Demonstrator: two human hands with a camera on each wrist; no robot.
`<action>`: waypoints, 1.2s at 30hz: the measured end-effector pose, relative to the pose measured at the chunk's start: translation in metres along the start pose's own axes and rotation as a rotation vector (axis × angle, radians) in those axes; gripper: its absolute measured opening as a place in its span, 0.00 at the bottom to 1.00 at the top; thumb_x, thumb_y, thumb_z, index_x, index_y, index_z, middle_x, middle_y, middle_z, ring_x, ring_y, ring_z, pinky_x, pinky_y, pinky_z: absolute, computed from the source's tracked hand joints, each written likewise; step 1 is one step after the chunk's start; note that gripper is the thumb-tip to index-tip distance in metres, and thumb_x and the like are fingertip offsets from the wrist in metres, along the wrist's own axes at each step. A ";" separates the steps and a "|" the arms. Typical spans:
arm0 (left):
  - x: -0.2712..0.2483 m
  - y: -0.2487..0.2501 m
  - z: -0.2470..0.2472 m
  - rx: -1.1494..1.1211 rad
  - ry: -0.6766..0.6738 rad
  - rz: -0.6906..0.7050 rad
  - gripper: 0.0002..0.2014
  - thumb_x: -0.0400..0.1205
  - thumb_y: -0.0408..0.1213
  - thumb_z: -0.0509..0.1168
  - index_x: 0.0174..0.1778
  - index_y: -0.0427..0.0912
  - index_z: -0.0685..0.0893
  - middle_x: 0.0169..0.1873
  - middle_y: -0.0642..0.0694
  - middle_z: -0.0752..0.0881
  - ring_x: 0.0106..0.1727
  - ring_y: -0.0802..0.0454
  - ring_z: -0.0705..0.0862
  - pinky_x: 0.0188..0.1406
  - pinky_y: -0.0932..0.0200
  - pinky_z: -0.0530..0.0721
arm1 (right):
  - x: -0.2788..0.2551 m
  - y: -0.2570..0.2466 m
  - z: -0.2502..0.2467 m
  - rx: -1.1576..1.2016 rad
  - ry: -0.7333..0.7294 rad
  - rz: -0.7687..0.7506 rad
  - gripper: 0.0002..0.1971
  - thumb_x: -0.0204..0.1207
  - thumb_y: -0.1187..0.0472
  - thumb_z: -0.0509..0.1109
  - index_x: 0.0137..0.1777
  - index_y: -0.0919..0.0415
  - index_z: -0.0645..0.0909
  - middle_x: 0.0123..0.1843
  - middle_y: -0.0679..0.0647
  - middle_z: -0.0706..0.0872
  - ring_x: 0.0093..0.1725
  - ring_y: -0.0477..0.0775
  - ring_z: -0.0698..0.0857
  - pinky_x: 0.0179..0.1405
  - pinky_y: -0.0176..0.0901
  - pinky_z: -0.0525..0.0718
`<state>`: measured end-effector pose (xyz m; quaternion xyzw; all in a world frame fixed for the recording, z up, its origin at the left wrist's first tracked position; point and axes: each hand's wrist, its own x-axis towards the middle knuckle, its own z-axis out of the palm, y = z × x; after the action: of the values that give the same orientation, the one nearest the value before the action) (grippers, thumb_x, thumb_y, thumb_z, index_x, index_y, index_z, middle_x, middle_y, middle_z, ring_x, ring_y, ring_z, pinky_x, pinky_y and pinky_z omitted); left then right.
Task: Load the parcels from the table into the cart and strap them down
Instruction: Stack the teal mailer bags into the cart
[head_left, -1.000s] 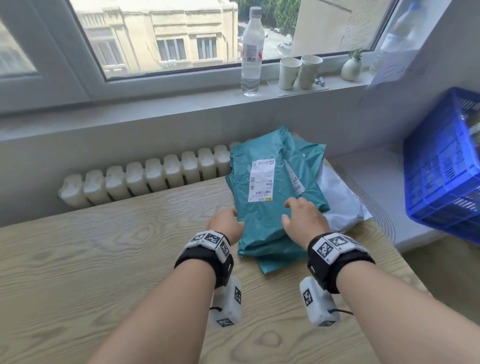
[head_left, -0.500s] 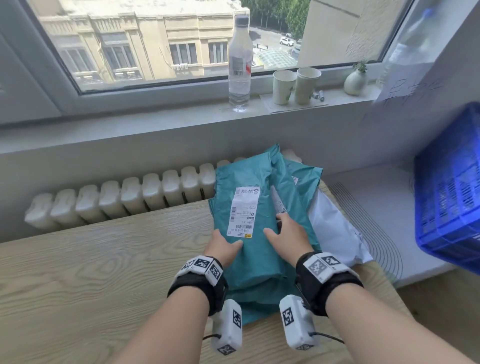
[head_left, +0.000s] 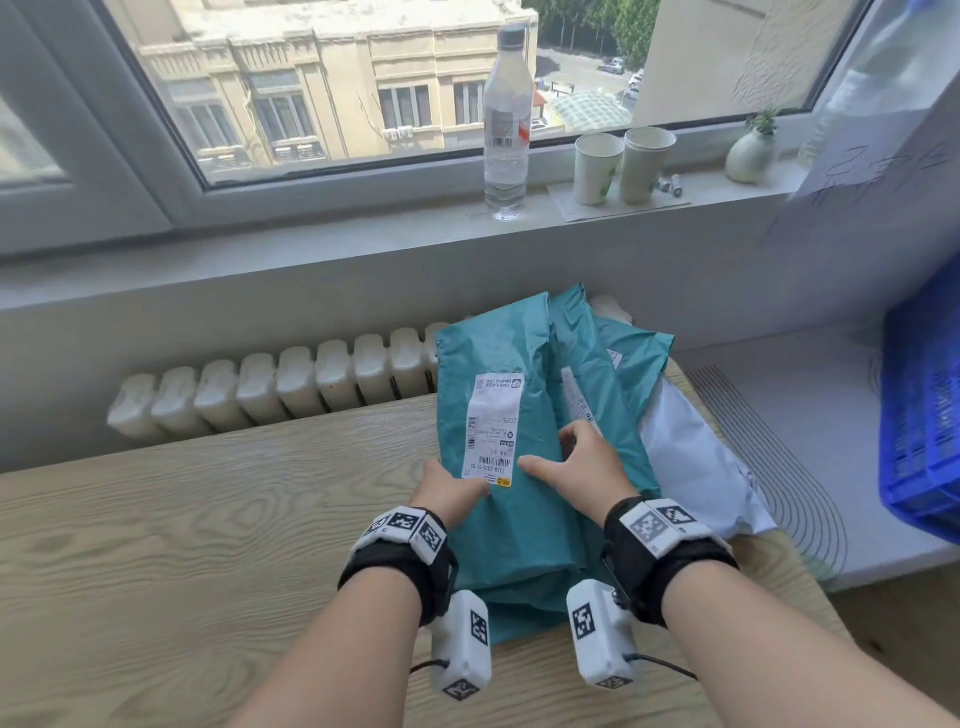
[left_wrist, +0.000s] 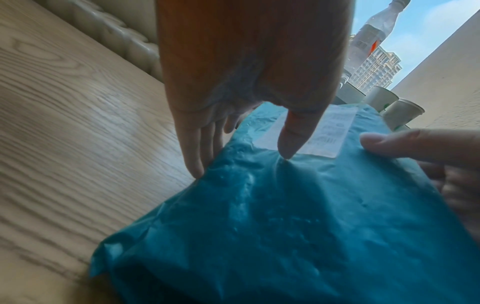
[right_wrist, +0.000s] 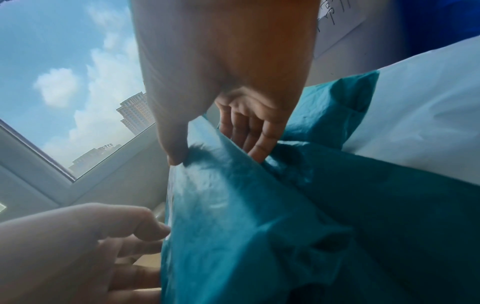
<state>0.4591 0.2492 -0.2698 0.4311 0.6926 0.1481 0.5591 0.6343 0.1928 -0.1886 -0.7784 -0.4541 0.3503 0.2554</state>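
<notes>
top teal parcel (head_left: 498, 415) lies on a stack of teal parcels (head_left: 597, 395) at the far right of the wooden surface (head_left: 208, 519), white shipping label (head_left: 491, 423) facing up. left hand (head_left: 449, 491) grips its left edge, thumb on top by the label's lower corner, fingers (left_wrist: 193, 152) together, running down the side edge to the surface. right hand (head_left: 582, 467) grips the right edge, thumb flat on top, fingers (right_wrist: 255, 133) curled into the gap between this parcel and the next teal one. white parcel (head_left: 696, 457) sits under the stack on the right, poking out. blue crate (head_left: 922, 426) at far right, well apart from the stack. water bottle (head_left: 506, 119) and two paper cups (head_left: 621, 166) on the windowsill; radiator (head_left: 270, 389) behind the surface.
</notes>
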 end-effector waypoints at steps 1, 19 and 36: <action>-0.003 0.000 -0.001 -0.004 0.005 0.004 0.44 0.47 0.49 0.71 0.63 0.45 0.72 0.54 0.47 0.86 0.54 0.46 0.87 0.57 0.43 0.87 | -0.001 0.000 0.001 0.016 -0.009 -0.003 0.25 0.64 0.48 0.82 0.54 0.56 0.74 0.51 0.46 0.81 0.52 0.50 0.82 0.51 0.41 0.78; -0.069 -0.018 -0.097 -0.086 0.136 0.124 0.43 0.47 0.47 0.74 0.61 0.40 0.80 0.52 0.46 0.89 0.52 0.47 0.89 0.57 0.45 0.87 | -0.041 -0.054 0.040 0.263 -0.259 -0.021 0.17 0.72 0.74 0.72 0.60 0.60 0.80 0.54 0.57 0.88 0.54 0.59 0.86 0.58 0.52 0.85; -0.185 -0.116 -0.239 -0.193 0.094 0.109 0.17 0.63 0.50 0.78 0.45 0.56 0.84 0.53 0.50 0.89 0.56 0.49 0.87 0.61 0.46 0.84 | -0.146 -0.141 0.159 0.193 -0.325 -0.054 0.11 0.63 0.79 0.57 0.33 0.65 0.77 0.37 0.64 0.83 0.39 0.61 0.80 0.38 0.45 0.76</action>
<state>0.1943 0.1064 -0.1512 0.4049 0.6761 0.2641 0.5561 0.3866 0.1407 -0.1410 -0.6711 -0.4745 0.5062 0.2614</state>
